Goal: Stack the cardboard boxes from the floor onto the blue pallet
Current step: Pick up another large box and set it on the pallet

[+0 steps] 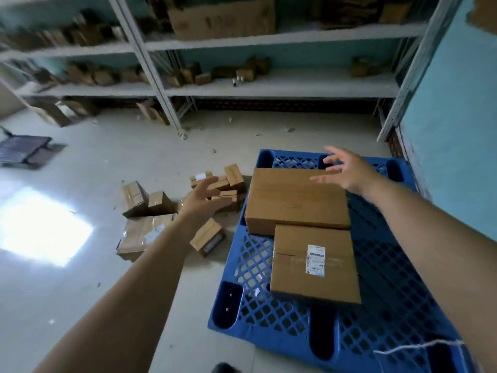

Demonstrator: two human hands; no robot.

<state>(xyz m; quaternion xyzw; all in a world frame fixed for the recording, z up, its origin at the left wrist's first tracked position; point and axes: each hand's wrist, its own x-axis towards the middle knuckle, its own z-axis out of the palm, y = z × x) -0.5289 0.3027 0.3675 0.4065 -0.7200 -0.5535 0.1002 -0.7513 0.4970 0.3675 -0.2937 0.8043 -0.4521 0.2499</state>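
Both grips wide, empty: left hand [205,198] over floor boxes [161,211]; right hand [347,170] above pallet [376,278].

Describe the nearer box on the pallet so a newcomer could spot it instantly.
Find the blue pallet on the floor at right. Two cardboard boxes lie on it; the nearer box touches the larger box behind it. Only the nearer one carries a white shipping label on top.

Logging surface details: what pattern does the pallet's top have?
Blue diamond lattice on the pallet, seen in the head view.
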